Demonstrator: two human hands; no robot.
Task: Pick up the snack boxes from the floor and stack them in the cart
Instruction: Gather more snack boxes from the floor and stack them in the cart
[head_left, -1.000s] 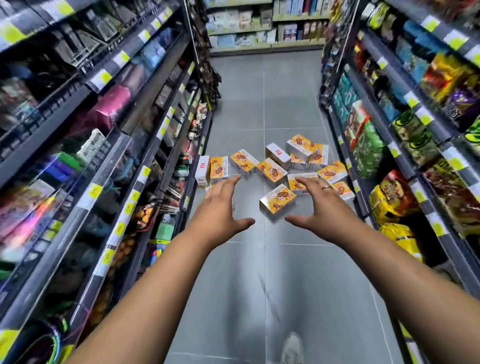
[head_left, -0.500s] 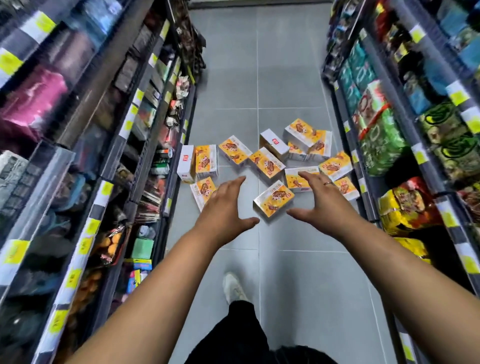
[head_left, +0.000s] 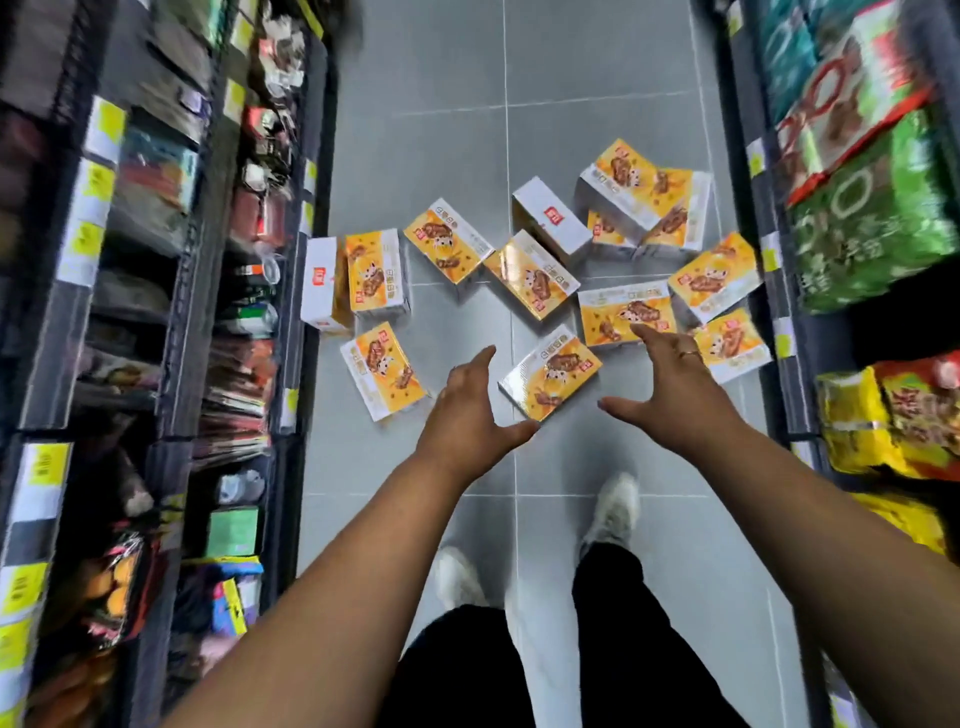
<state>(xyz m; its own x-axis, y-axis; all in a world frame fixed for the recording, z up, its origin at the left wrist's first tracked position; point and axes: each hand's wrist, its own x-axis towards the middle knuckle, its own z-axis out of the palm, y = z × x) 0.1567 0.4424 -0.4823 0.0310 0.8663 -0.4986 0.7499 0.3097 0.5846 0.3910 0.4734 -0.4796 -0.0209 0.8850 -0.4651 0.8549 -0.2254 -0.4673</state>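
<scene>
Head view: both arms reach out over the aisle floor (head_left: 571, 78). The left hand (head_left: 467, 410) and right hand (head_left: 670, 395) are spread, fingers straight, thumbs turned inward, holding nothing. The nearest box (head_left: 550, 379) lies flat between them; contact with the left thumb cannot be determined. The other snack boxes (head_left: 524, 275) lie scattered beyond, several overlapping near the right shelves (head_left: 857, 208).
</scene>
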